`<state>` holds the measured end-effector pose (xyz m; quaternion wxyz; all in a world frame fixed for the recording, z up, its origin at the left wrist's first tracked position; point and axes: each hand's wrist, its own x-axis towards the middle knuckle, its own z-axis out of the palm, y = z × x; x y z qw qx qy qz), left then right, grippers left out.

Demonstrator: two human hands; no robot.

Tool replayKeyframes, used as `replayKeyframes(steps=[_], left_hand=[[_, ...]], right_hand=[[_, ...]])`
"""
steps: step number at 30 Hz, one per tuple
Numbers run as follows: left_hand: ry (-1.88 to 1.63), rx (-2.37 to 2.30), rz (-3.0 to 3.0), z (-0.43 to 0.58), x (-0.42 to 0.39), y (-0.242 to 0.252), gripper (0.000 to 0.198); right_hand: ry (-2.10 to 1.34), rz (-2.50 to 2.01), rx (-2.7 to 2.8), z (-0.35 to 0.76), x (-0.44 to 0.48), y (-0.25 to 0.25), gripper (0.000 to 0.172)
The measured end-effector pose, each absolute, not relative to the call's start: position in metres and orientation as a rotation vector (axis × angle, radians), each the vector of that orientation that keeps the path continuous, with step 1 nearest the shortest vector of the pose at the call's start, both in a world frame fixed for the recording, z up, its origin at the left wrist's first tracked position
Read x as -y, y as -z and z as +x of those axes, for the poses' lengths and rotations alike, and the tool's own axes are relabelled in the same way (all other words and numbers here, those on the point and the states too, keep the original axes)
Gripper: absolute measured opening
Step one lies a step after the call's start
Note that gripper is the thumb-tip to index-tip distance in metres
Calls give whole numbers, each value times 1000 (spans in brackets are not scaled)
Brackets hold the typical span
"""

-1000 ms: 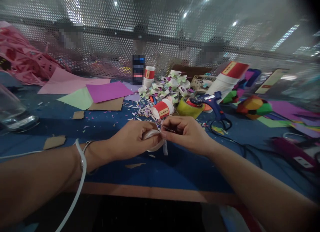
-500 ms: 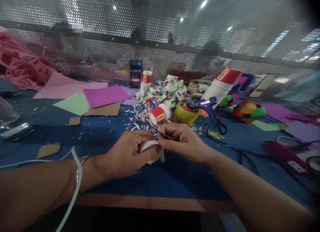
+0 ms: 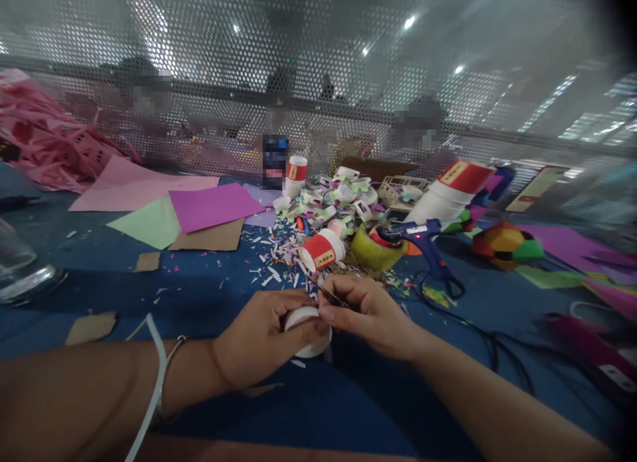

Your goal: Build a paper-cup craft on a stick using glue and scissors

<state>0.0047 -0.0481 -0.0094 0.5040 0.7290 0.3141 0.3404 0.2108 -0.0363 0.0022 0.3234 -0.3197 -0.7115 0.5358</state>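
My left hand (image 3: 269,336) is wrapped around a short, round white piece (image 3: 300,314) that looks like part of a paper cup, thumb across its front. At its right edge, the fingers of my right hand (image 3: 373,316) pinch a thin, dark, pointed tool (image 3: 326,292) whose exact kind I cannot make out. The tool's tip points up and left, just above the white piece. Beyond my hands a red and white paper cup (image 3: 323,249) lies on its side among paper scraps (image 3: 271,253).
Behind the cup are a yellow tape roll (image 3: 375,251), a blue glue gun (image 3: 430,246) with a black cord, and a heap of cut white pieces (image 3: 343,195). Stacked cups (image 3: 438,200) lean at the right. Coloured sheets (image 3: 213,206) and a clear glass vessel (image 3: 22,263) are left.
The view has tilted up, so everything sits lower in the picture. Both hands keep their hold on the white piece and the tool, which have barely moved relative to each other.
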Motion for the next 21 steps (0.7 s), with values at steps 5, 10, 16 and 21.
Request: replayKeyframes(steps=[5, 10, 16, 21], left_hand=[[-764, -856, 1505, 4, 33, 13, 29], [-827, -906, 1323, 0, 26, 11, 27], [-806, -898, 1331, -2, 23, 10, 22], [-728, -892, 1459, -5, 22, 10, 24]], right_hand=[[-1295, -1024, 1805, 213, 29, -2, 33], [-1150, -1137, 1860, 221, 25, -2, 33], [-1087, -1153, 1964, 221, 26, -1, 27], [-1012, -1161, 2035, 221, 27, -5, 25]])
